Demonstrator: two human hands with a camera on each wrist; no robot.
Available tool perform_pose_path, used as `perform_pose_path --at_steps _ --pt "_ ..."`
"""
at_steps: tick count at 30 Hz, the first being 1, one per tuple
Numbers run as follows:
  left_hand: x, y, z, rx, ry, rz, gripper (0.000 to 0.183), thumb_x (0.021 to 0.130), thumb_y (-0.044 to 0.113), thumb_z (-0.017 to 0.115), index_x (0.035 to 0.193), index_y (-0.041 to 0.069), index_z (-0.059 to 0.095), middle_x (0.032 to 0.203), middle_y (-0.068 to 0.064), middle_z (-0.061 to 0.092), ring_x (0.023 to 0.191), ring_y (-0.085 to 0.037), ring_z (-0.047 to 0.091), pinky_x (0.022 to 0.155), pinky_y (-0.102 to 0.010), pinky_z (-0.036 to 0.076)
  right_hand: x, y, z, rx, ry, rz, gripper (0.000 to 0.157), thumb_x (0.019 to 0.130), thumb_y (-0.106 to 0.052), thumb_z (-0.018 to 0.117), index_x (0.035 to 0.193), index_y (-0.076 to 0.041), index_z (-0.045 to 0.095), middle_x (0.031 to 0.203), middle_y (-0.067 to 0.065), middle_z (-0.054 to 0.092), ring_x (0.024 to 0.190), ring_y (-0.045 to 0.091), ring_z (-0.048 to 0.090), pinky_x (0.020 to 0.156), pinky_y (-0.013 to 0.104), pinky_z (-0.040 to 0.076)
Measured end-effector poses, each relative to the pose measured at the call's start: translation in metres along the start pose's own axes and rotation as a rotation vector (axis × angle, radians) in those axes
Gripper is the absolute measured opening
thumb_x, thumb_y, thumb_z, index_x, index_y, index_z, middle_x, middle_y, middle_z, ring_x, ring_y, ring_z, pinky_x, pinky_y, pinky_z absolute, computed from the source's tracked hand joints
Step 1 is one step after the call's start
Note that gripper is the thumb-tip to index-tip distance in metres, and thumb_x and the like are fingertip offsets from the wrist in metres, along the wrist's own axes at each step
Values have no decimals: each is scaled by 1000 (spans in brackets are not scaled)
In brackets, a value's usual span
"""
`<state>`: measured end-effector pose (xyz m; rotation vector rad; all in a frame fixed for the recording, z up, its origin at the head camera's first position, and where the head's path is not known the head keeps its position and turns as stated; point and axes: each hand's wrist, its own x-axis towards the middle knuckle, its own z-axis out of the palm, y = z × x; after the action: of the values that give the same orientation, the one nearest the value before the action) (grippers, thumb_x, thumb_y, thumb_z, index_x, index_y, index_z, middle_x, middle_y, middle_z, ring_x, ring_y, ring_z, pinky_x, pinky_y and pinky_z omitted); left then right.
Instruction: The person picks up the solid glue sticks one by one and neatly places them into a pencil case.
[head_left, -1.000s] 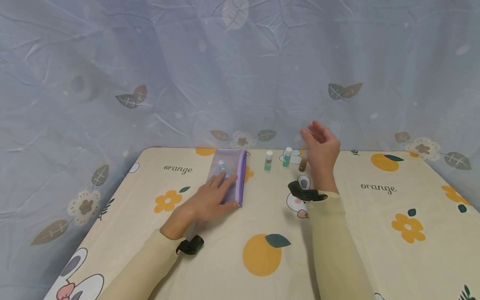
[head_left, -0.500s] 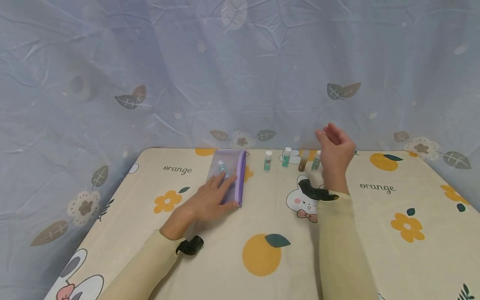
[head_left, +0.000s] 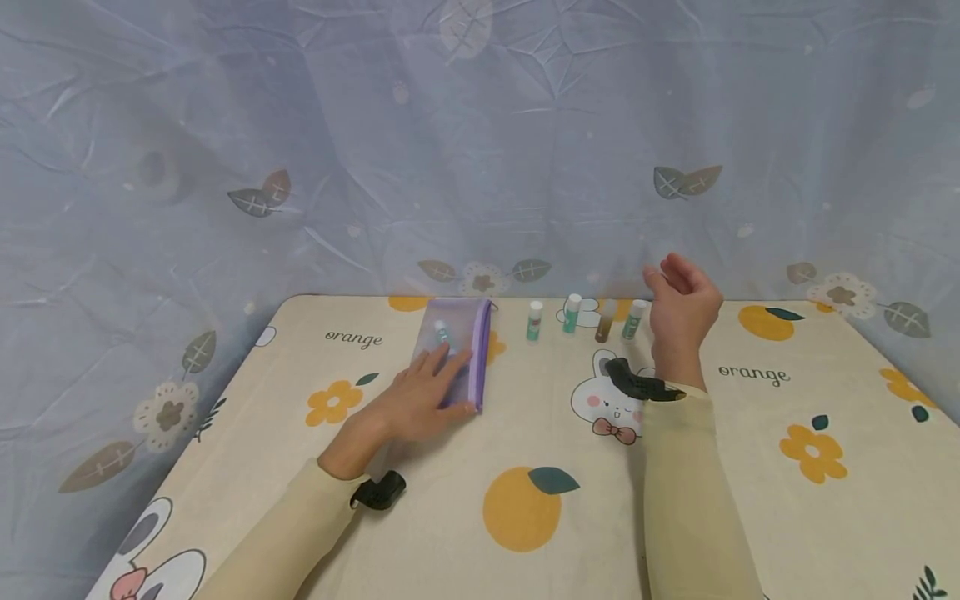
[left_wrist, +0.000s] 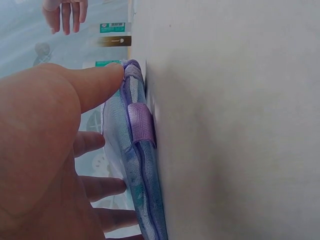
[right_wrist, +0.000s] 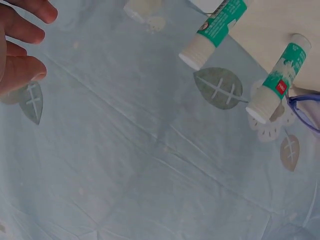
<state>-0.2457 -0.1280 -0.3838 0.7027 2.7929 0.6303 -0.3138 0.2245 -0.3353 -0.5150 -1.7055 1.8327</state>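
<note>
My left hand rests with spread fingers on a translucent pouch with a purple zipper edge. A green glue stick with a white cap shows through the pouch. In the left wrist view my thumb lies at the corner of the purple zipper. My right hand, fingers loosely curled and holding nothing, is raised just right of a slightly leaning green glue stick. Left of that stand a brown tube with a clear top and two more green glue sticks, one beside the other.
A cream tablecloth with orange and rabbit prints covers the table. A blue-grey curtain hangs right behind the table's back edge, close beyond the row of tubes.
My right hand has moved to the right, away from the brown tube, uncovering the rightmost glue stick beside it. My left hand stays on the pouch.
</note>
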Motion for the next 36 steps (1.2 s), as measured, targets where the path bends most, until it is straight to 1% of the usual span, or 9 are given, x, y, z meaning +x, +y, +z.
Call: perform_pose_path --at_steps 4,7,12,14,19,25,31,36 --pt "0 0 0 1 3 5 83 106 46 61 171 16 20 177 -28 9 162 -57 10 124 -76 20 1 5 0 -23 1 24 45 96 -18 79 140 -18 70 145 3 69 134 16 63 119 29 47" --pt "-1 0 -1 4 3 6 83 106 46 61 171 16 20 177 -28 9 162 -56 10 124 -76 21 2 10 1 -66 2 34 46 97 -20 79 142 -17 69 146 4 69 137 18 62 118 30 47" --pt "-1 0 0 4 2 8 84 106 47 61 172 16 19 177 -28 9 162 -56 10 125 -76 20 3 19 2 -143 3 71 48 99 -25 77 145 -19 66 150 1 66 142 17 59 120 32 46" --pt "-1 0 0 4 4 10 84 106 47 61 172 16 19 177 -28 9 162 -56 10 125 -76 20 4 22 3 -155 2 91 47 99 -25 76 145 -21 66 150 0 66 141 16 58 120 32 46" --pt "-1 0 0 -2 6 9 83 106 46 60 172 16 19 177 -28 8 162 -56 9 124 -76 20 5 30 4 -166 -14 118 46 99 -23 76 144 -20 67 150 0 66 140 15 59 119 30 46" --pt "0 -2 1 -8 8 11 83 106 46 61 171 15 20 177 -28 9 162 -57 9 124 -77 19 4 39 3 -211 -58 153 50 103 -23 71 151 -22 60 157 -1 60 146 15 54 121 29 45" --pt "0 -2 1 2 7 6 83 106 47 60 172 17 19 177 -27 8 162 -56 9 125 -76 20 4 48 5 -246 -53 183 49 103 -23 70 151 -21 61 158 3 58 147 17 52 121 32 44" --pt "0 -1 1 3 5 -1 83 106 48 60 172 18 19 178 -25 8 163 -55 9 125 -75 20 3 55 5 -266 -60 184 48 104 -23 67 151 -18 62 157 6 59 145 20 55 122 35 44"
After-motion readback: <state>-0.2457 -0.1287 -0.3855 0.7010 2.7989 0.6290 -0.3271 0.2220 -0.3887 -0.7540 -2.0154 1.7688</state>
